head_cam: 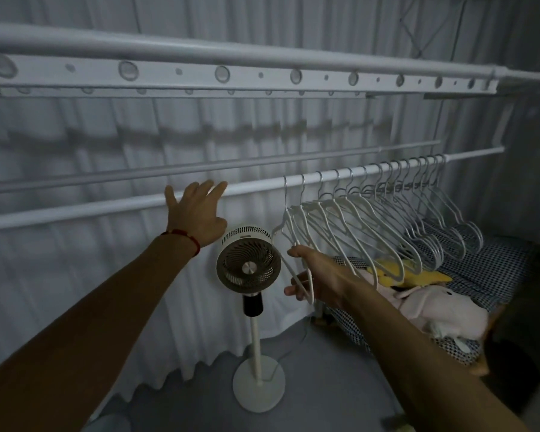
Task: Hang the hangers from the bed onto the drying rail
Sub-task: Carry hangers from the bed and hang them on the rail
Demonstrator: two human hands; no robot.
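Right hand (320,275) partly hides hanger (296,244) (dim light).

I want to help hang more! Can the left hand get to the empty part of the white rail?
Probably yes. The left hand is open with fingertips at the rail, and the hangers all sit further right, leaving that stretch free.

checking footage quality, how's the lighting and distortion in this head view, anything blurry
Head view: dim, grey light; wide-angle lens bows the drying rail and upper bars; soft shadow bands cross the curtain; right hand and its hanger look slightly soft; corners darken.
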